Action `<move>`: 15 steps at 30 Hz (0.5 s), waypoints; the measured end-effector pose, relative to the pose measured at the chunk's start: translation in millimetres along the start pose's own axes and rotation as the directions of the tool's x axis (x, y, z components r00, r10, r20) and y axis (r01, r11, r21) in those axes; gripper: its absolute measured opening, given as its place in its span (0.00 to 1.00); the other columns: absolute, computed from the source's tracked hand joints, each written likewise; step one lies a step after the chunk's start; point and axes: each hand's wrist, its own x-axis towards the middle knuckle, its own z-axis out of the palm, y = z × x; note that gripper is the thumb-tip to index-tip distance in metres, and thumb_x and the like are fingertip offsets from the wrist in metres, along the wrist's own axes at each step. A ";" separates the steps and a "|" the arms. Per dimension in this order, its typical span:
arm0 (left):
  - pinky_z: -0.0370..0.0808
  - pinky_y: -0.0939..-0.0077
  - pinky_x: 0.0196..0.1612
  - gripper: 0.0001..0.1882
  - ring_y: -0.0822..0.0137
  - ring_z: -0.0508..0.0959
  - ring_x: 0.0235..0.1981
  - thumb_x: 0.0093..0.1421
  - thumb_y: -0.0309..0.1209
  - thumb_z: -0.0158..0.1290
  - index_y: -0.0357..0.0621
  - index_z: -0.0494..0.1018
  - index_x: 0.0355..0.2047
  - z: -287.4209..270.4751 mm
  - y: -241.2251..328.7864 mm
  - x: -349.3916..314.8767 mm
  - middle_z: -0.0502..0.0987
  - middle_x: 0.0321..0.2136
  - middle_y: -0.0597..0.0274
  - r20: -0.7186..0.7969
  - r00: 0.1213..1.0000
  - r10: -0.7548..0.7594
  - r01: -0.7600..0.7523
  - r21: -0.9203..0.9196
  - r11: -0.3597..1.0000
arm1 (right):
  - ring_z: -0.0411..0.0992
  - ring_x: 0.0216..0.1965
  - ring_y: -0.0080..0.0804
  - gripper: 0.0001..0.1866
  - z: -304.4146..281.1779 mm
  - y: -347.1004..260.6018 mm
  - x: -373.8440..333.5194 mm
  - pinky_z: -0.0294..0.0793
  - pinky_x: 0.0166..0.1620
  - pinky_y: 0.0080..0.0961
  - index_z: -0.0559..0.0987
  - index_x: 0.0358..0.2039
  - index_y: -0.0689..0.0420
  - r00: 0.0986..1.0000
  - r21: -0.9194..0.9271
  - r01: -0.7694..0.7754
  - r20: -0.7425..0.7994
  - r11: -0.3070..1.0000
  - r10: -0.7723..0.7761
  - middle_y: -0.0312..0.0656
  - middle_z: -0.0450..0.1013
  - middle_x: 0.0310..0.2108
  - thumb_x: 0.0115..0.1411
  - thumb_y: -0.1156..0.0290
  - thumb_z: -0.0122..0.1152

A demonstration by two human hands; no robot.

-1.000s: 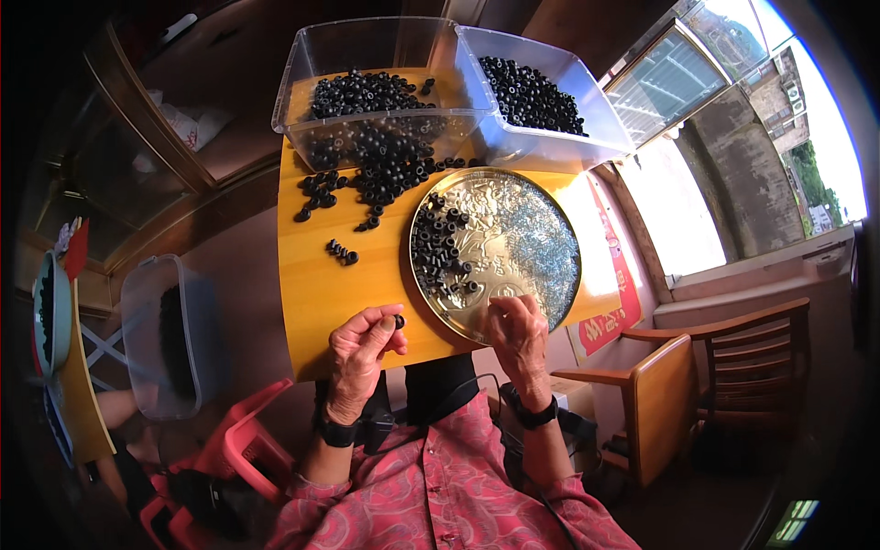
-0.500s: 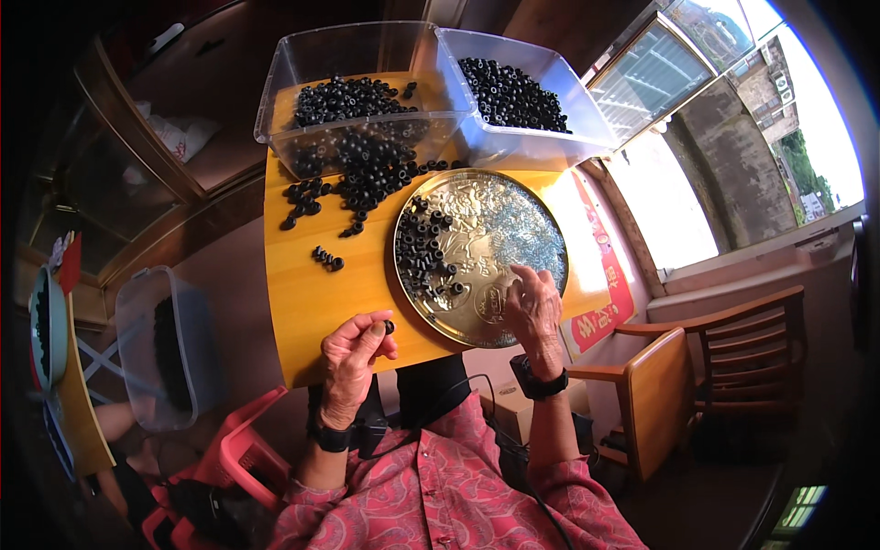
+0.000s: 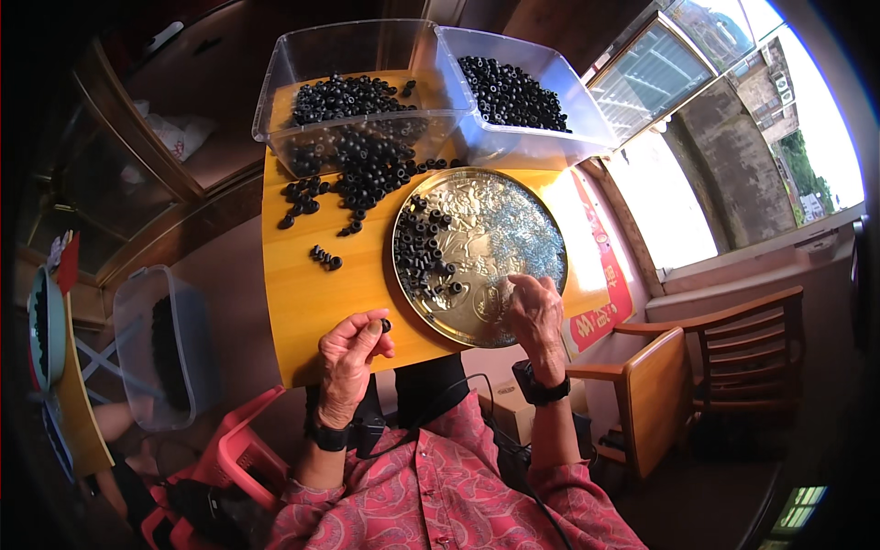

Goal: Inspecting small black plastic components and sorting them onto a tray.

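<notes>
A small round black plastic cap [image 3: 385, 325] is pinched between the thumb and fingers of my left hand [image 3: 346, 359], in front of the table's near edge. My right hand [image 3: 539, 321] hovers at the right front of the round gold tray [image 3: 472, 307], its fingers drawn together; anything between them is too small or hidden to make out. Many tiny silvery metal pieces [image 3: 529, 236] cover the tray's right side, just beyond that hand. Along the tray's left side lies a heap of black caps [image 3: 422, 247].
Two clear plastic bins [image 3: 367, 128] [image 3: 541, 147] with black caps stand at the back of the yellow table [image 3: 321, 293]. Loose caps [image 3: 371, 179] spill in front of the left bin. A wooden chair [image 3: 660, 394] is at the right, a pink stool [image 3: 240, 449] at the lower left.
My right hand has shifted slightly toward me, and its fingers have drawn closer together. My left hand still grips the black cap in nearly the same place.
</notes>
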 end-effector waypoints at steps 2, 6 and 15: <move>0.76 0.82 0.33 0.12 0.76 0.77 0.27 0.64 0.29 0.55 0.36 0.76 0.45 -0.1 0.0 -0.1 0.79 0.33 0.60 0.000 1.000 0.005 -0.005 0.000 1.000 | 0.74 0.34 0.49 0.11 -0.3 -0.6 -0.9 0.73 0.39 0.41 0.81 0.40 0.54 1.000 0.056 -0.009 -0.011 0.998 0.009 0.50 0.72 0.34 0.57 0.72 0.56; 0.76 0.82 0.33 0.12 0.76 0.77 0.27 0.64 0.29 0.54 0.36 0.76 0.45 -0.1 -0.4 -0.2 0.79 0.32 0.60 -0.006 1.000 0.003 -0.003 0.003 1.000 | 0.74 0.34 0.49 0.09 -3.3 -2.6 -1.7 0.73 0.39 0.40 0.81 0.37 0.56 0.999 0.021 -0.025 -0.044 0.999 0.026 0.50 0.72 0.33 0.57 0.70 0.57; 0.76 0.81 0.32 0.12 0.75 0.77 0.27 0.64 0.29 0.54 0.36 0.76 0.45 0.7 0.4 -0.5 0.79 0.32 0.60 -0.010 1.000 0.017 -0.017 0.014 1.000 | 0.74 0.32 0.48 0.06 -11.0 5.7 -13.9 0.73 0.36 0.40 0.81 0.32 0.56 1.000 0.031 0.008 -0.025 0.999 -0.007 0.49 0.72 0.31 0.55 0.69 0.61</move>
